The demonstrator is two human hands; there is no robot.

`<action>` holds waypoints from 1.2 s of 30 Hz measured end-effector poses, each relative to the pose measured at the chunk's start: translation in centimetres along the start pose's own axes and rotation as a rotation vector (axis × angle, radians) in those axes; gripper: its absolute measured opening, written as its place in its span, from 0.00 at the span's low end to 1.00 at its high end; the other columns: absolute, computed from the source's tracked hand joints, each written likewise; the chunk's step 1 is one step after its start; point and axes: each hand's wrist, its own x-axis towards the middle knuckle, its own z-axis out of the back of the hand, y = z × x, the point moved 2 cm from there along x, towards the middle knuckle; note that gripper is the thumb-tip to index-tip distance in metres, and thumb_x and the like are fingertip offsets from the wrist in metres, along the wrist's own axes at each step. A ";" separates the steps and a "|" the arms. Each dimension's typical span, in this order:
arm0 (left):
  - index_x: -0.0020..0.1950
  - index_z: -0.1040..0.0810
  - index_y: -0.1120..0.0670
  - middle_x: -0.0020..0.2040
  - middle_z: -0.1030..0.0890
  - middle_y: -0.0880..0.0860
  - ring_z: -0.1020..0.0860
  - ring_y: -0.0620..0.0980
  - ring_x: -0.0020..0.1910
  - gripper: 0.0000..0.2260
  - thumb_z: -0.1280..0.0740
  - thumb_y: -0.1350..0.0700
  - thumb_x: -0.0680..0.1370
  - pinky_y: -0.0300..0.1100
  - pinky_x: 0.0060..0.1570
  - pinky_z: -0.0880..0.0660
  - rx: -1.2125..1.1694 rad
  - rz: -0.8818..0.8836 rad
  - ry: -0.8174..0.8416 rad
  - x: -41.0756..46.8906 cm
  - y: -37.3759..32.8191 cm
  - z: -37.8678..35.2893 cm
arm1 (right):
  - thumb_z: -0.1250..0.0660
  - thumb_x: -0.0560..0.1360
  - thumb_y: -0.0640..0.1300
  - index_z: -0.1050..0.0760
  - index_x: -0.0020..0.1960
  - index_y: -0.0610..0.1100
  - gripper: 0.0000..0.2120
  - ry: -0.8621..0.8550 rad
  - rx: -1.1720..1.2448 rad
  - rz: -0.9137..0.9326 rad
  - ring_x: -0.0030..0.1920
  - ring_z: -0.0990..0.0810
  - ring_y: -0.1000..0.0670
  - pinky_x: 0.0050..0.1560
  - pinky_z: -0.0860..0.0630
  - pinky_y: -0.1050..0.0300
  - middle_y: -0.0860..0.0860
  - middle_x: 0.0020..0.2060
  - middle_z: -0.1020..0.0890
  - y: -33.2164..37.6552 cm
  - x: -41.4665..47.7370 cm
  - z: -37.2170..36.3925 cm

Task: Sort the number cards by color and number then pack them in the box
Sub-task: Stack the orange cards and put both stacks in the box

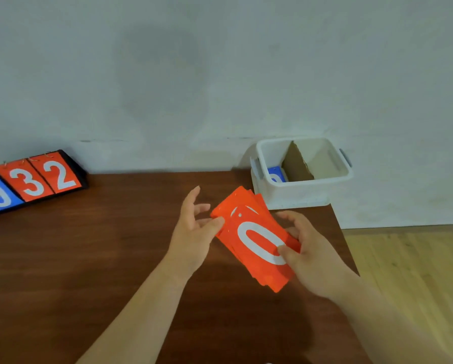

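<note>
A stack of orange-red number cards (249,227) hangs over the brown table, its top card showing a white 0. My right hand (308,254) grips the stack's near right side, thumb on the 0. My left hand (195,229) touches the stack's left edge with thumb and fingertips, the other fingers spread. Just behind the cards stands the white plastic box (285,193), split by a cardboard divider (297,164). A blue card (275,175) lies in its left compartment. The right compartment looks empty.
A black flip scoreboard (34,179) lies at the table's far left, showing a blue 9 and red 3 and 2. The table (102,258) ends just right of my right hand, with wooden floor (414,271) beyond. A grey wall rises behind.
</note>
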 end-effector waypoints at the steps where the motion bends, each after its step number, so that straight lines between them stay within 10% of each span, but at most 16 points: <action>1: 0.77 0.41 0.35 0.67 0.28 0.46 0.21 0.45 0.59 0.34 0.27 0.54 0.79 0.41 0.53 0.21 0.127 -0.054 0.004 0.2 -0.5 -0.1 | 0.35 0.81 0.44 0.39 0.72 0.65 0.26 0.013 -0.048 0.010 0.60 0.19 0.60 0.58 0.21 0.62 0.62 0.62 0.21 -0.3 -0.2 0.5; 9: 0.76 0.41 0.30 0.71 0.33 0.35 0.31 0.37 0.67 0.34 0.27 0.45 0.76 0.42 0.68 0.30 0.821 -0.339 0.367 -0.7 -3.2 -4.3 | 0.37 0.83 0.49 0.40 0.74 0.62 0.23 0.167 -0.357 0.125 0.68 0.23 0.52 0.63 0.23 0.58 0.58 0.70 0.25 -1.9 -0.4 3.3; 21: 0.69 0.25 0.41 0.65 0.24 0.38 0.27 0.39 0.64 0.17 0.31 0.51 0.80 0.36 0.65 0.29 0.816 -0.227 0.196 0.0 2.1 -1.4 | 0.36 0.82 0.51 0.31 0.71 0.61 0.18 0.271 -0.389 0.187 0.64 0.22 0.56 0.60 0.23 0.64 0.60 0.66 0.23 -2.3 4.9 -1.1; 36: 0.70 0.24 0.48 0.61 0.22 0.45 0.24 0.43 0.59 0.17 0.33 0.47 0.82 0.35 0.58 0.27 0.781 -0.308 0.107 15.5 3.5 8.8 | 0.36 0.83 0.50 0.28 0.71 0.56 0.17 0.007 -0.353 0.127 0.65 0.24 0.54 0.67 0.25 0.55 0.56 0.67 0.22 3.9 20.6 -9.9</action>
